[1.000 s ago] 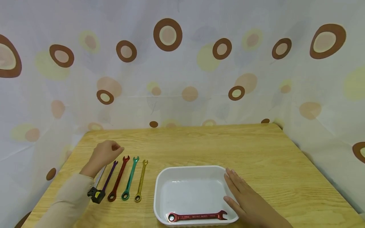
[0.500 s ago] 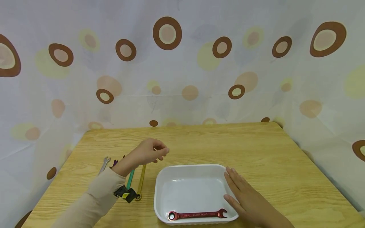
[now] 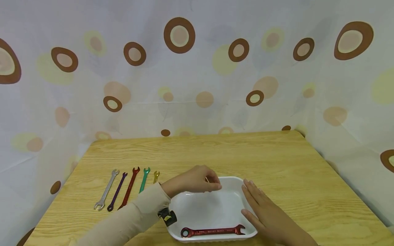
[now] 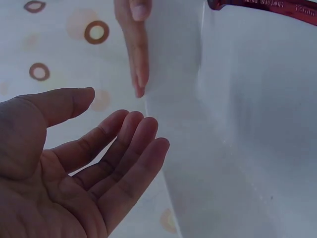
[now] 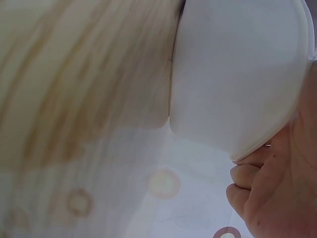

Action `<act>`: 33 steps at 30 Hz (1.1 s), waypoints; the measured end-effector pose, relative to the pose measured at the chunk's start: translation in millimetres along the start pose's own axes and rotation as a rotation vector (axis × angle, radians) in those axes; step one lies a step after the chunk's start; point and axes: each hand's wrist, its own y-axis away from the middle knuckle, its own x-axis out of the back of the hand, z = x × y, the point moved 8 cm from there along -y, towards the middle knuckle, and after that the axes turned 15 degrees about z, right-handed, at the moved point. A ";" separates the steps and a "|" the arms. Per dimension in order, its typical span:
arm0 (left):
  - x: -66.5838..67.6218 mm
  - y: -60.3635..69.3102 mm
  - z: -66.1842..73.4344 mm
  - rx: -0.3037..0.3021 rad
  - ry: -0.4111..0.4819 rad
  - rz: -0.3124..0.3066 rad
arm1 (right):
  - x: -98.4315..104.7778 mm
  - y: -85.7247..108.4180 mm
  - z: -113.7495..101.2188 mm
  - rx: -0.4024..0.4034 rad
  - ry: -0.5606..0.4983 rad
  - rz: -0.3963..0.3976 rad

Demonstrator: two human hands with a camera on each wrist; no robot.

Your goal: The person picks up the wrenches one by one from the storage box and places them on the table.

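A white plastic tray (image 3: 212,210) stands near the front of the table. Along its near side lies a red ratcheting combination wrench (image 3: 212,232), also partly visible as the red wrench (image 4: 270,5) at the top of the left wrist view. Over the tray's far left part hovers my left hand (image 3: 195,179); in the left wrist view the left hand (image 4: 84,163) has loosely bent fingers and holds nothing. My right hand (image 3: 267,213) rests against the tray's right side, fingers extended along the rim (image 5: 277,136).
To the left, a row of wrenches lies on the wooden table (image 3: 261,153): silver (image 3: 106,191), purple (image 3: 117,191), red (image 3: 130,186), green (image 3: 144,179) and yellow (image 3: 156,176). My left sleeve covers some lower ends. A patterned cloth (image 3: 203,75) surrounds the table.
My left hand has travelled right, from above the row of wrenches to over the tray, uncovering the silver and purple wrenches. The right hand and the red wrench in the tray stay put.
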 end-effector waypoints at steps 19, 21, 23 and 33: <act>-94.8 10.3 4.2 -0.170 -0.303 -0.460 | 3.4 -1.3 -2.1 0.054 0.026 0.049; -99.9 11.1 5.3 -0.191 -0.328 -0.477 | 4.3 -1.4 -2.3 0.059 0.021 0.058; -104.1 11.6 5.4 -0.207 -0.360 -0.469 | 4.2 -1.6 -2.4 0.064 0.016 0.061; -111.3 13.5 4.2 -0.256 -0.480 -0.382 | 2.0 -0.3 -1.9 0.073 0.020 0.063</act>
